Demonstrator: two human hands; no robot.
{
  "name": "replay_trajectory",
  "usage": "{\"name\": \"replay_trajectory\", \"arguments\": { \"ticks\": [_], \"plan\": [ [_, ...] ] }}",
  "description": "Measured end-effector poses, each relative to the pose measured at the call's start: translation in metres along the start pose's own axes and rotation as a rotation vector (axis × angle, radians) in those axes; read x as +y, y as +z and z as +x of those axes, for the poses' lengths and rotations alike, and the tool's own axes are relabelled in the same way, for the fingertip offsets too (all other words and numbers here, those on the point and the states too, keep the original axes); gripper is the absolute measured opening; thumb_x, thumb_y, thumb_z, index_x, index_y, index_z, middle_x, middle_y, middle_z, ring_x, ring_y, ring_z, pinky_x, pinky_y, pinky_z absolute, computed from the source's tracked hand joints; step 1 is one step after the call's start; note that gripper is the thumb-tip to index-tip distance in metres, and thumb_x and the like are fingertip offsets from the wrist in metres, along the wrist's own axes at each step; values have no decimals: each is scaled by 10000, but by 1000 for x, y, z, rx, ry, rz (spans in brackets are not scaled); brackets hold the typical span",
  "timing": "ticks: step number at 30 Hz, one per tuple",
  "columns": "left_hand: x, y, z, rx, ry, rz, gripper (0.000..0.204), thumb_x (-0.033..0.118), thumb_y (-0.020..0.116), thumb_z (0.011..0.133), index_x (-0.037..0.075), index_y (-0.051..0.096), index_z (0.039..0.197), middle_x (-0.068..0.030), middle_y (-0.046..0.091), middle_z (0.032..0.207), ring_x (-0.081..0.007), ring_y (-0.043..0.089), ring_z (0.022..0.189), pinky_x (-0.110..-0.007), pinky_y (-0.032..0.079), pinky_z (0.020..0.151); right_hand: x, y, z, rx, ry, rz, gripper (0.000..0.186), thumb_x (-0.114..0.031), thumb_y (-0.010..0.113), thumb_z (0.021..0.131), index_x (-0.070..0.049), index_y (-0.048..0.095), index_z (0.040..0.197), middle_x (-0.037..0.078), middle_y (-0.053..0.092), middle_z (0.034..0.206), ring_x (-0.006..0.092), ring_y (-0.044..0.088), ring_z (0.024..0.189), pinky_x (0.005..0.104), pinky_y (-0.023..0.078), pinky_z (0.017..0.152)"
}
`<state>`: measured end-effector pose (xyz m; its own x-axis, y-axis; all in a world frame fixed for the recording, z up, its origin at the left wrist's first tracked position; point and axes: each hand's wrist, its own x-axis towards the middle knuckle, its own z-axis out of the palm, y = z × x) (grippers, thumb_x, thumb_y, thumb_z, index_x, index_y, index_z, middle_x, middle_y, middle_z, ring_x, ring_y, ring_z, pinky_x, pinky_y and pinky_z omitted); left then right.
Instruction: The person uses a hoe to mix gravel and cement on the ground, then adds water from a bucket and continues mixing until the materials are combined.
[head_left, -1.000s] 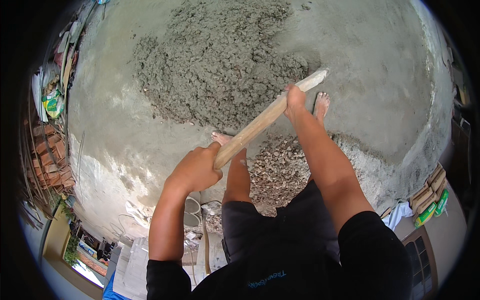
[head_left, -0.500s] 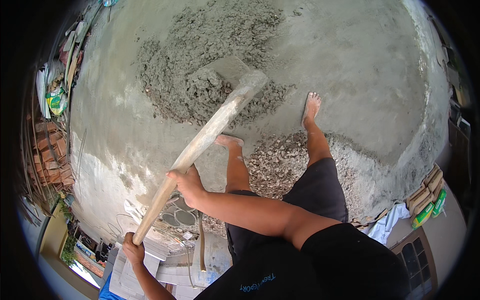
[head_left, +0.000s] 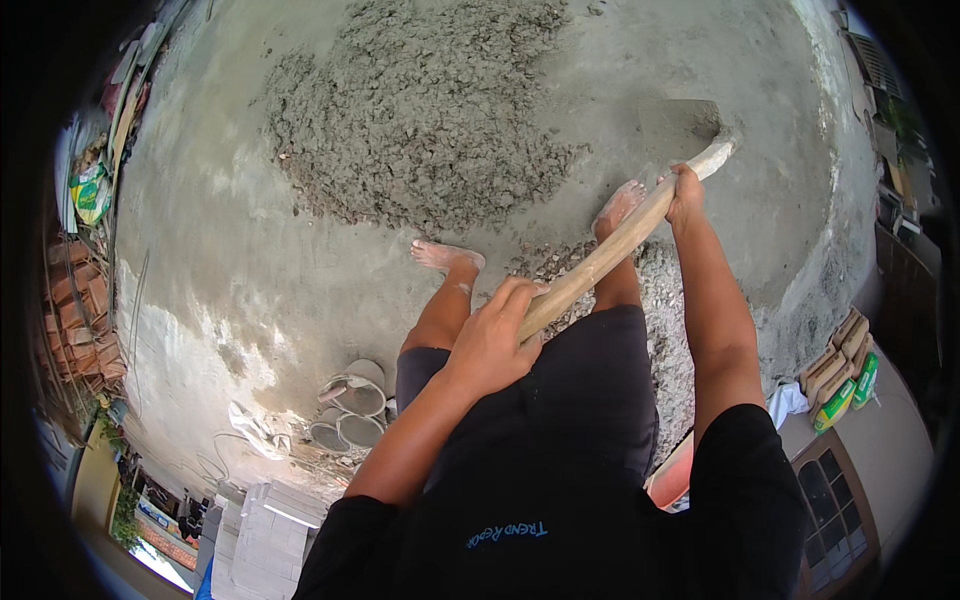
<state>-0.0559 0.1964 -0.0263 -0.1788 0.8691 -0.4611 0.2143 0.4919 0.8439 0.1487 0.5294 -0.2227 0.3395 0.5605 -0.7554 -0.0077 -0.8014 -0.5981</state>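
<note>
I hold a hoe [head_left: 610, 252] by its long, curved wooden handle, which slants from my lap up to the right. My left hand [head_left: 498, 338] is wrapped round the handle's near end, in front of my shorts. Farther up, close to the head, my right hand [head_left: 685, 194] grips the same handle. The flat, mortar-coated blade [head_left: 680, 125] is over the smooth grey floor, beyond my right foot; whether it touches the floor I cannot tell. A broad heap of wet concrete mix [head_left: 420, 120] lies to the left of the blade, ahead of my bare feet.
Gravel [head_left: 555, 262] lies between and behind my feet. Several buckets [head_left: 357, 400] stand at the lower left, near pale stacked blocks [head_left: 265, 545]. Roof tiles [head_left: 80, 310] and long rods line the left edge. Filled bags [head_left: 838, 370] are piled at the right by a wall.
The hoe has swung from the heap to the right, its blade now over smooth floor. My left hand has come in to my lap; my right hand has moved up the handle toward the head.
</note>
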Motion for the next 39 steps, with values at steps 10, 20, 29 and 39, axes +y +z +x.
{"name": "replay_trajectory", "arguments": {
  "ticks": [10, 20, 29, 39],
  "plan": [
    [-58, 40, 27, -128, 25, -381, 442, 129, 676, 886, -10, 536, 1282, -139, 580, 1253, -300, 559, 1201, -397, 437, 1002, 101, -104, 95, 160, 121, -40, 422, -117, 569, 849, -12, 372, 1207, 146, 519, 837, 275, 559, 604, 429, 531, 551],
    [-106, 65, 11, -112, -301, -1419, 756, 313, 820, 762, 39, 471, 1373, -111, 518, 1363, -218, 492, 1284, -334, 354, 1088, 146, -105, 74, 166, 161, 158, 477, -61, 592, 841, 126, 437, 1252, 239, 557, 1051, 364, 617, 775, 497, 557, 664],
    [-88, 95, 20, 93, -267, -1420, 761, 27, 814, 715, 123, 463, 1383, -57, 529, 1351, -244, 422, 1372, -395, 291, 1174, 148, -88, 66, 225, 142, 84, 494, -63, 602, 849, 139, 453, 1275, 257, 581, 1093, 371, 641, 808, 466, 570, 659],
    [-111, -99, 18, 98, -24, -1300, 486, -103, 638, 637, 165, 492, 1016, -7, 553, 1075, -247, 449, 1308, -489, 162, 1241, 226, 58, -63, 167, 300, 426, 494, -81, 558, 864, 94, 377, 1290, 226, 536, 1061, 376, 622, 846, 521, 560, 716]
  ]
}}
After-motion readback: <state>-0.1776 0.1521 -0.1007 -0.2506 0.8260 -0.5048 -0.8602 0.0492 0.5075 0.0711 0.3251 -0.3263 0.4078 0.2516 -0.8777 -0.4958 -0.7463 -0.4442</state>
